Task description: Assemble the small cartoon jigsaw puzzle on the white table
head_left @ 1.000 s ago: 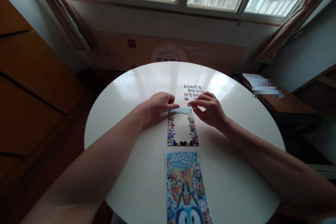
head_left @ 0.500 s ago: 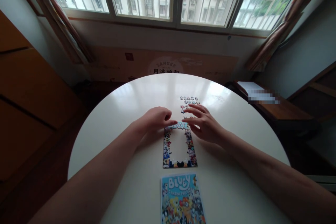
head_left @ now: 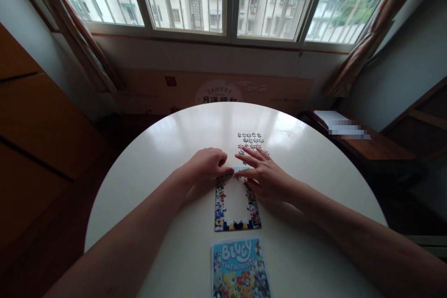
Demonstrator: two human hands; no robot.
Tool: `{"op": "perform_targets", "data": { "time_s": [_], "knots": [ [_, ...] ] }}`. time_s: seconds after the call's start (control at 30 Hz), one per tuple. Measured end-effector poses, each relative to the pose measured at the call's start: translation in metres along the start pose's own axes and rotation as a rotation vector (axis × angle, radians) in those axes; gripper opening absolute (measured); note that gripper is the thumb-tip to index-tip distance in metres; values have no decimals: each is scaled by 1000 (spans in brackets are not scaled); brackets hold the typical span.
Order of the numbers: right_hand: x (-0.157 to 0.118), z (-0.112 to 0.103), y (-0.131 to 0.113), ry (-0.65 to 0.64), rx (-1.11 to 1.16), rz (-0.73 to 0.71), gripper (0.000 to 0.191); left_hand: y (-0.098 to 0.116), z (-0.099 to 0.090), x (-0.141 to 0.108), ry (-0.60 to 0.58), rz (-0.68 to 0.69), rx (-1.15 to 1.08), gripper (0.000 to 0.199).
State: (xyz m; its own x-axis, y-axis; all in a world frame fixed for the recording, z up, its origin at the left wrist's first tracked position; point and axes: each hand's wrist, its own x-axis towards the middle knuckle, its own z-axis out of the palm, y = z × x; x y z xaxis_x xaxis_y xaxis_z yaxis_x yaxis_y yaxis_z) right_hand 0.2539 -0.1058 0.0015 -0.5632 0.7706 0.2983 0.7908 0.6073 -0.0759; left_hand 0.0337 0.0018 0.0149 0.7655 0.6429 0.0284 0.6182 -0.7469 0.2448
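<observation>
A rectangular puzzle border (head_left: 220,205) lies on the white table, its middle showing bare table. My left hand (head_left: 208,163) is at its top left edge, fingers curled and thumb pointing right; whether it pinches a piece is too small to tell. My right hand (head_left: 267,172) hovers over the top right of the border with its fingers spread, the index fingertip close to my left thumb. Loose puzzle pieces (head_left: 249,140) stand in rows just beyond my right hand, partly covered by it. Nearer to me lies a blue picture sheet (head_left: 240,267) reading BLUEY.
The round white table (head_left: 157,149) fills the centre. A wooden side table (head_left: 380,144) with papers (head_left: 335,121) stands at the right. Behind the table are an orange printed panel (head_left: 139,88) and barred windows; an orange cabinet (head_left: 42,135) is at the left.
My right hand has shifted left, its index fingertip now nearer my left thumb over the puzzle's top edge. My left hand looks nearly the same. The view has tilted slightly upward.
</observation>
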Motion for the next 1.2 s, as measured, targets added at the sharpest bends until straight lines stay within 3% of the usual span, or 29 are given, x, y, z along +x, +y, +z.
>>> {"op": "perform_targets", "data": {
  "time_s": [0.17, 0.37, 0.47, 0.53, 0.67, 0.77, 0.93, 1.2],
  "knots": [
    [-1, 3, 1, -15, 18, 40, 44, -1, 1, -1, 22, 3, -15, 42],
    [-5, 11, 5, 48, 69, -16, 39, -6, 0, 1, 12, -1, -105, 47],
    [-4, 11, 10, 176, 143, 15, 34, -9, 0, 1, 24, 2, -202, 47],
    [-4, 8, 18, 332, 232, 92, 30, -11, 0, 1, 31, 6, -280, 46],
    [-8, 3, 44, 688, 410, 330, 23, -20, -4, 0, -13, -14, -448, 42],
    [-12, 3, 61, 849, 543, 522, 22, -28, -12, -3, -110, -51, -585, 36],
    [-13, 11, 74, 940, 715, 721, 24, -34, -19, -8, -185, -104, -542, 31],
    [-17, 18, 91, 984, 703, 690, 21, -27, -21, -6, -221, -124, -461, 33]
  ]
}}
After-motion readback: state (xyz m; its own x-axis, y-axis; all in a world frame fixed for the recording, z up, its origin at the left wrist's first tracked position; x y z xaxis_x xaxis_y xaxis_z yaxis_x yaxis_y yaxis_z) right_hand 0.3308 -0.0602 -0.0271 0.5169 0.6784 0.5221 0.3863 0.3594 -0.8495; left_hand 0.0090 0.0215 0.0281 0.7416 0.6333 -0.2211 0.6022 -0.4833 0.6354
